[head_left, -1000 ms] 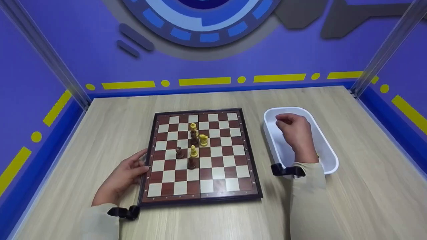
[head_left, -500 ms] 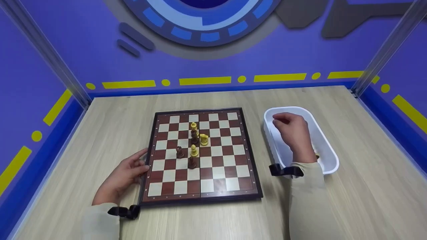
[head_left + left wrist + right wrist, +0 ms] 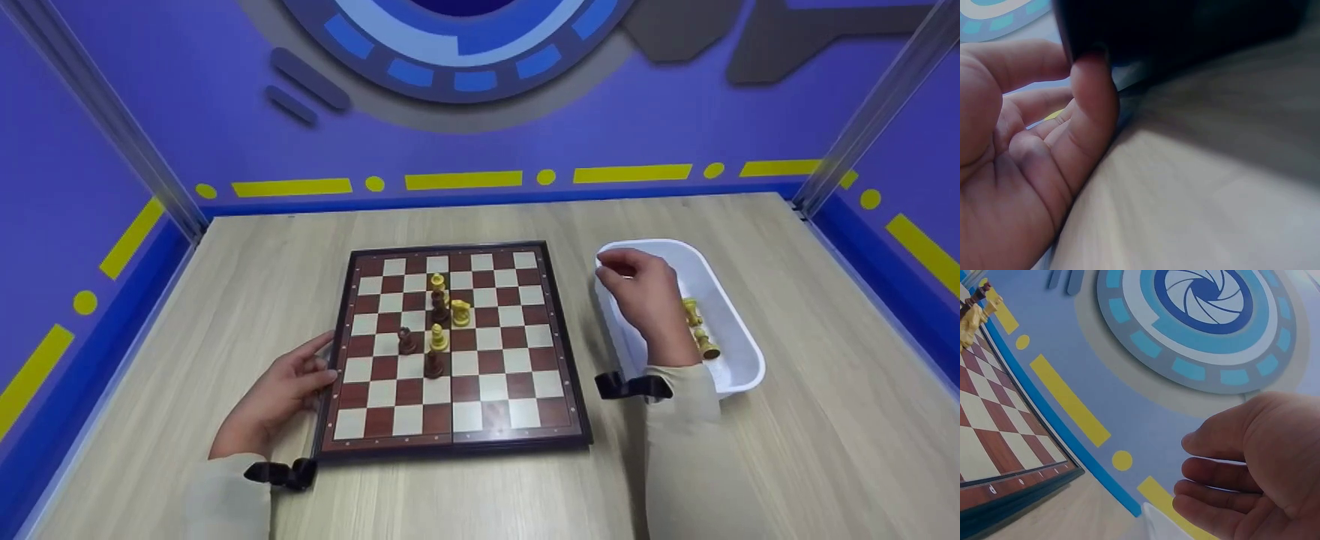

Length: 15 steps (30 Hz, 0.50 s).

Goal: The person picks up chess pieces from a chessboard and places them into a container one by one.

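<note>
A folding chessboard (image 3: 499,315) lies on the table with several pieces on its middle squares, among them a gold knight (image 3: 460,313), a gold piece (image 3: 439,338) and dark brown pieces such as the one at the front (image 3: 433,365). My left hand (image 3: 277,397) holds the board's left edge with thumb and index finger; the left wrist view shows fingertips against its dark side (image 3: 1185,34). My right hand (image 3: 645,300) hovers over the left side of a white plastic tub (image 3: 731,315). Its fingers are loosely bent, and the right wrist view shows nothing between thumb and fingers.
Gold chess pieces (image 3: 705,345) lie on their sides inside the tub, partly hidden by my right forearm. The wood-grain table (image 3: 517,495) is bounded by blue-purple panels (image 3: 480,150) at the back and sides.
My right hand has drifted left over the tub, uncovering gold pieces lying inside it. My left hand and the pieces on the board stay put.
</note>
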Each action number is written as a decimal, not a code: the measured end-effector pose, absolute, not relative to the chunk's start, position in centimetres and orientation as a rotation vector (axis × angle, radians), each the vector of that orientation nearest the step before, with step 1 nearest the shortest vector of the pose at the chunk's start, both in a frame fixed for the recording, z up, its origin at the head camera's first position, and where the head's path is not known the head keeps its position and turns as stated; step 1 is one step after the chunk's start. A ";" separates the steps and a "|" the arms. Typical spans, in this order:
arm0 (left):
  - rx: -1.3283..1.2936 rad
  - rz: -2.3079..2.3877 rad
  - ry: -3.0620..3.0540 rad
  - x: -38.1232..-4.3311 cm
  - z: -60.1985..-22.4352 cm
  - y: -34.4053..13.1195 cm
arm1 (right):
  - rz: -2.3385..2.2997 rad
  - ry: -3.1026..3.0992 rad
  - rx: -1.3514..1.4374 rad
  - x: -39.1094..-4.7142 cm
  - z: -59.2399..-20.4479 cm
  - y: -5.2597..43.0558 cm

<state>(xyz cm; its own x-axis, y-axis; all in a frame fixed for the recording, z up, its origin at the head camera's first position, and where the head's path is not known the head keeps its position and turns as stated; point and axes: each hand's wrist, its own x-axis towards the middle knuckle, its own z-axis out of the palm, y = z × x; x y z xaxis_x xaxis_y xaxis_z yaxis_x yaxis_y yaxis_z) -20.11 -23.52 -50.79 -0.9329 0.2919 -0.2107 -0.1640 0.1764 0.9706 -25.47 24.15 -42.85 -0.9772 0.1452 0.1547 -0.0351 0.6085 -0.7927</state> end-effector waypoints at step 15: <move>0.116 1.813 2.116 -20.2 -50.9 -23.5 | 1.416 -2.605 0.137 -25.1 -42.8 21.3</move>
<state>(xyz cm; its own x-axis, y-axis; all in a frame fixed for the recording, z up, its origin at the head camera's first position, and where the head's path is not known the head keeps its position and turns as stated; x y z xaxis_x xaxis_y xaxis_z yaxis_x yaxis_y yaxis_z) -20.19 -23.53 -50.94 -0.9351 0.2857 -0.2097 -0.1635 0.1771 0.9705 -25.11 21.29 -42.77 -0.9807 0.0021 0.1954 -0.1629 0.5438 -0.8232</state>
